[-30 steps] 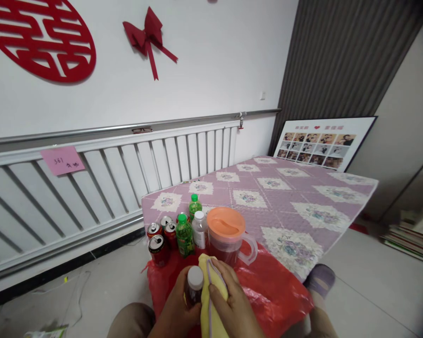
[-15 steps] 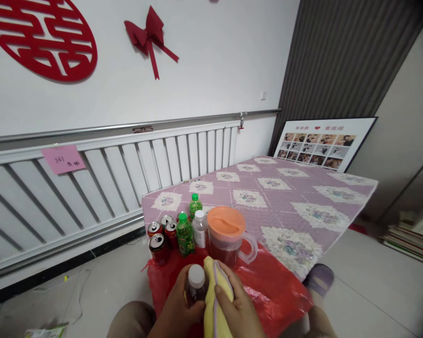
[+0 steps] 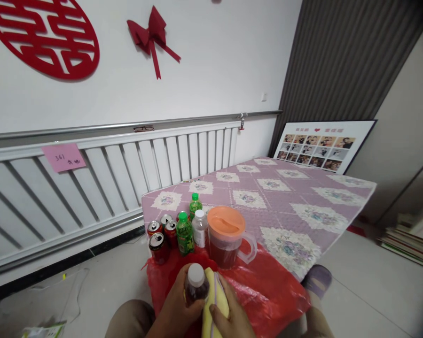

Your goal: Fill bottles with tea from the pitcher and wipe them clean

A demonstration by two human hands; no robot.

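Nearest, at the near edge of the table (image 3: 289, 211), the left hand (image 3: 178, 300) is wrapped around a white-capped bottle (image 3: 196, 284) of dark liquid, its cap uppermost. Close by on the right, the right hand (image 3: 235, 312) grips a folded yellow cloth (image 3: 211, 310) with a purple edge, held along the bottle's right side. Beneath and beyond them spreads a red plastic sheet (image 3: 264, 291). Farther on stand an orange-lidded pitcher (image 3: 225, 244), a clear white-capped bottle (image 3: 199, 230) left of it, then a green bottle (image 3: 185, 238) and, at left, several drink cans (image 3: 158, 249). Another green bottle (image 3: 195, 205) stands behind. A white radiator (image 3: 162, 157) lines the far wall.
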